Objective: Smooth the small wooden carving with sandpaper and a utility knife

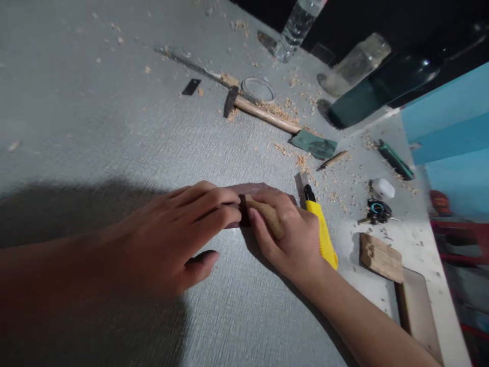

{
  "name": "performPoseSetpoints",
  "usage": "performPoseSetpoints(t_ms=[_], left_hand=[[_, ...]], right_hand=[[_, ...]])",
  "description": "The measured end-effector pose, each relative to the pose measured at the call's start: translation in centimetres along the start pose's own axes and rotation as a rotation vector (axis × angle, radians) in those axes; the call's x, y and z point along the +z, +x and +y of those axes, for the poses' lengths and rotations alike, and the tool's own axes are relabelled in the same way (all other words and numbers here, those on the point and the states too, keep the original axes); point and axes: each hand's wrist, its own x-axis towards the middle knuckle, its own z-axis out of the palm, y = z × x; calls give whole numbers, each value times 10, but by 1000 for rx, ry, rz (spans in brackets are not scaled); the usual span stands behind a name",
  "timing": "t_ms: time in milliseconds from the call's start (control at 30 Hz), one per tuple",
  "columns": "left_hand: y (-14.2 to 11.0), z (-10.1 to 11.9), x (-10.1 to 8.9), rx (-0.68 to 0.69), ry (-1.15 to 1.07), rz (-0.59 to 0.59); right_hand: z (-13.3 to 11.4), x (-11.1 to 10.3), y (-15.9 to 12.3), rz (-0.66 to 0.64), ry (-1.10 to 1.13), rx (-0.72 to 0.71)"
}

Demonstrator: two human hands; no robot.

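Note:
A small carved piece of pale wood (272,218) is gripped in my right hand (292,229), its end resting against a dark brown sheet that looks like sandpaper (257,188). The sheet lies on the grey table. My left hand (194,216) rests on the sheet's left part with fingers stretched out and thumb apart, its fingertips close to the wood. My fingers cover much of the sheet. Just right of my right hand lies a yellow utility knife (324,232) with its blade out.
Beyond my hands lie a hammer (263,113), a green sheet scrap (315,144), a clear tape ring (259,89) and wood shavings. Bottles (296,30) stand at the back. Rightward are keys (378,211), a wood block (381,256) and a green lighter-like object (396,160).

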Motion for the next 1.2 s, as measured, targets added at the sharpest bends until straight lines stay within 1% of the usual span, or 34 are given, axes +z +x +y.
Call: performPoseSetpoints(t_ms=[67, 133, 167, 200, 267, 333, 367, 433, 500, 567, 633, 700, 767, 833, 867, 967, 1067, 1133, 1167, 1200], left_hand=[[5, -10, -10, -10, 102, 21], [12, -28, -28, -48, 268, 23], [15, -38, -39, -129, 382, -12], [18, -49, -51, -235, 469, -14], [22, -68, -73, -414, 533, 61], [23, -80, -88, -492, 536, 128], [23, -84, -92, -505, 536, 144], [22, -87, -93, -500, 512, 171], [21, -87, -88, -501, 404, 238], [22, -88, -83, -535, 170, 361], [24, -90, -81, -576, -132, 469], [26, -92, -83, -584, -433, 539], [28, -94, -88, -562, -722, 543], [29, -95, -94, -536, -927, 475], [29, -96, -96, -525, -983, 431], [28, -100, -98, -494, -1015, 351], [27, -104, -93, -484, -965, 343], [25, -104, -88, -488, -765, 356], [24, -103, -84, -490, -607, 338], [23, -102, -81, -484, -431, 293]], right_hand=[[1, 0, 1, 32, -31, 43], [2, 1, 0, 36, -36, 75], [3, 1, 0, 31, -37, 81], [3, 1, 0, 28, -39, 82], [3, 2, -1, 28, -44, 76], [4, 3, -1, 35, -42, 67], [4, 3, -1, 40, -37, 59], [5, 2, -1, 46, -26, 38], [5, 1, -1, 41, -18, 27], [5, 0, -1, 26, -7, 31], [5, 0, -1, 15, 4, 37], [4, 0, 0, 13, 16, 32], [4, 0, 1, 17, 21, 24], [5, 0, 1, 19, 20, 18], [5, 0, 2, 19, 19, 17], [7, 1, 2, 22, 13, 8], [8, 1, 2, 30, 4, -7], [8, 1, 2, 32, 4, -11], [7, 1, 2, 33, 6, -12], [7, 0, 3, 32, 7, -12]])
